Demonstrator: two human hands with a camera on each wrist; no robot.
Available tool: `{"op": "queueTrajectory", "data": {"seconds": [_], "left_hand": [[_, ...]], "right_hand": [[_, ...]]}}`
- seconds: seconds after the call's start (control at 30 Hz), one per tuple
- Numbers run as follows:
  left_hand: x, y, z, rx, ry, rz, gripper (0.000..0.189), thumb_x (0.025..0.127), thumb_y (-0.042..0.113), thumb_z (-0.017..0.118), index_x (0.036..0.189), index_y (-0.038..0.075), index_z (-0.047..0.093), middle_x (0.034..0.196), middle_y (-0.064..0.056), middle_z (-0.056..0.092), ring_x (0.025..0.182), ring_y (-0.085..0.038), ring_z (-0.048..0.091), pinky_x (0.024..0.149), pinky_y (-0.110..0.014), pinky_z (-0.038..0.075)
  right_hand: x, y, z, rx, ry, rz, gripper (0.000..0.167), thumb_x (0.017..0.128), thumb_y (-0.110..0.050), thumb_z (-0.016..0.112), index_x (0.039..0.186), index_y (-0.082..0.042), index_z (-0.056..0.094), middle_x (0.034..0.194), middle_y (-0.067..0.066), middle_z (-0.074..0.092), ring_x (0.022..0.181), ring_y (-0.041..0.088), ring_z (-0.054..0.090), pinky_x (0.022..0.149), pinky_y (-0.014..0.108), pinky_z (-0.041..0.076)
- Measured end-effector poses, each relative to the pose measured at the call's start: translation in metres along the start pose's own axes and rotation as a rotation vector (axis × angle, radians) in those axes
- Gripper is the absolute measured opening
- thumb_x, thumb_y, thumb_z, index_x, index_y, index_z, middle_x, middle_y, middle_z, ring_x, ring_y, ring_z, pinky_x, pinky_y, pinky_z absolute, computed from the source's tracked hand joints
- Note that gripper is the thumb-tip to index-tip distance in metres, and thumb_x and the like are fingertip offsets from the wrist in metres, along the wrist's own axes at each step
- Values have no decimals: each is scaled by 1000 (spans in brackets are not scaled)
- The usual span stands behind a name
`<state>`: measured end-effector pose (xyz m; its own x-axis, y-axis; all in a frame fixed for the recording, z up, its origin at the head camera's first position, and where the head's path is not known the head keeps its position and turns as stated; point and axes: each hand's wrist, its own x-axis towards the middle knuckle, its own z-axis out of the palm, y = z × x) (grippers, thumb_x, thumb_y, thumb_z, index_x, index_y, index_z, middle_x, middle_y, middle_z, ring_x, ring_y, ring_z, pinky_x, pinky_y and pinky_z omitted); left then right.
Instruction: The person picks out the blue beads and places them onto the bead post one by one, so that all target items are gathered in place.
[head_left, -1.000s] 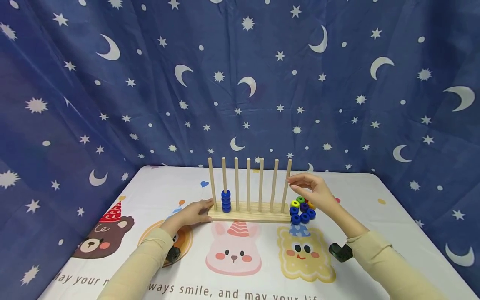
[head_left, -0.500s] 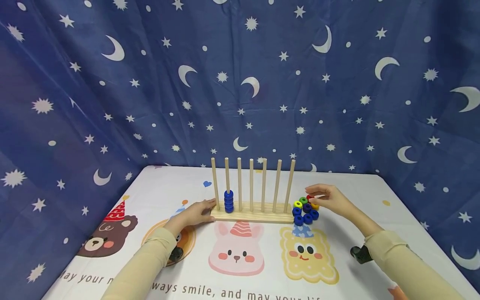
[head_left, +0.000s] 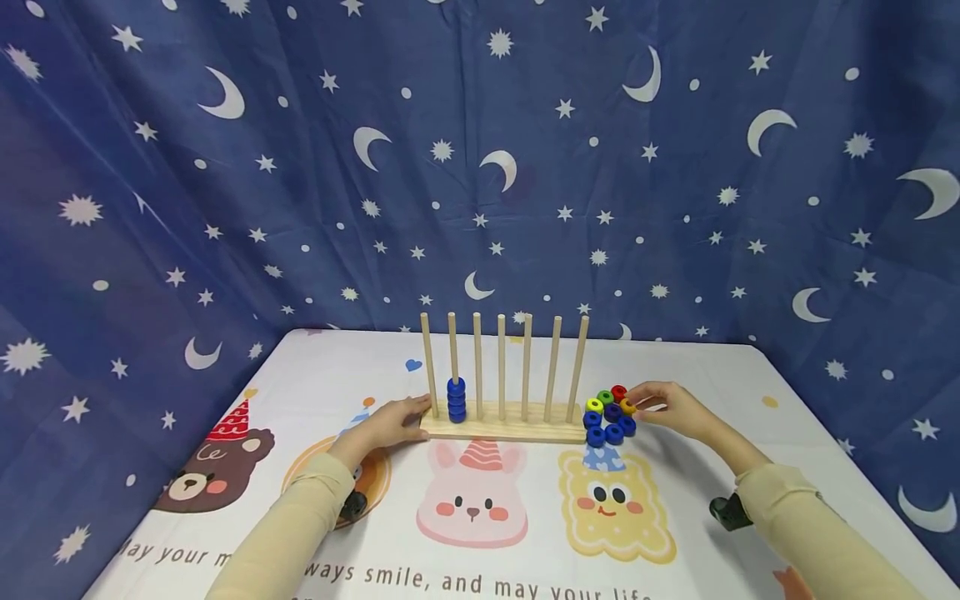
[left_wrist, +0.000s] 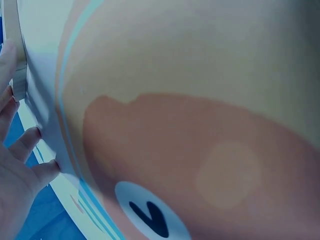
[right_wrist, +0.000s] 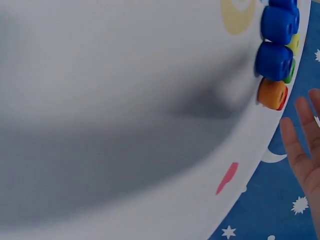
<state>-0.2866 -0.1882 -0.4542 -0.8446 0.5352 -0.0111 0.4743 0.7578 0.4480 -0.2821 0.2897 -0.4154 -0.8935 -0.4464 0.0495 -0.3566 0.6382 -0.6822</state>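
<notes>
A wooden peg rack (head_left: 517,433) with several upright pegs stands mid-table, and a stack of blue beads (head_left: 457,400) sits on its second peg from the left. My left hand (head_left: 386,423) holds the rack's left end, thumb at the front and index finger farther back. In the left wrist view its other fingers (left_wrist: 30,137) spread past the board's end. My right hand (head_left: 675,410) is at the right of the loose beads, fingertips right by the orange bead (head_left: 628,407). Its fingers (right_wrist: 295,137) look loosely extended in the right wrist view, with nothing held.
Around the rack's right end lie several blue beads (head_left: 614,433), a yellow bead (head_left: 594,406), a green bead (head_left: 605,397) and a red bead (head_left: 618,392). The white tablecloth (head_left: 697,367) has cartoon prints. A blue star-and-moon curtain (head_left: 480,108) hangs behind.
My right hand has moved from beside the rightmost peg, right and down to the orange bead, uncovering the red bead. My left hand stays at the rack's end.
</notes>
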Motion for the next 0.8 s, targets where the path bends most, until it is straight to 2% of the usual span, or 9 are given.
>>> {"op": "queueTrajectory", "data": {"seconds": [0.2,0.37,0.67,0.8], "left_hand": [[2,0,0,11,4,21,62,85,23,69,133,-9,47,142,-25,43,131,-45,38,109,-55,32],[2,3,-2,-14,1,-10,62,85,23,68,134,-7,46,144,-24,41,133,-46,36,111,-55,29],[5,2,-3,-36,13,-24,62,85,22,68,135,-7,45,144,-23,41,134,-45,36,112,-54,28],[4,1,0,-16,2,-8,63,85,23,69,134,-8,46,142,-25,42,132,-45,38,111,-55,30]], "right_hand": [[-3,9,3,-34,-18,-53,29,84,-2,66,108,13,60,104,27,65,96,39,62,85,48,54],[-4,12,6,-17,-25,-92,28,82,0,68,104,15,59,102,30,63,93,41,62,83,47,55],[-8,17,12,-31,-7,-37,30,81,-1,69,105,13,59,100,25,64,90,35,62,82,46,55],[-8,20,15,-64,-4,-23,31,79,-4,71,103,13,61,97,23,65,86,31,63,80,43,56]]}}
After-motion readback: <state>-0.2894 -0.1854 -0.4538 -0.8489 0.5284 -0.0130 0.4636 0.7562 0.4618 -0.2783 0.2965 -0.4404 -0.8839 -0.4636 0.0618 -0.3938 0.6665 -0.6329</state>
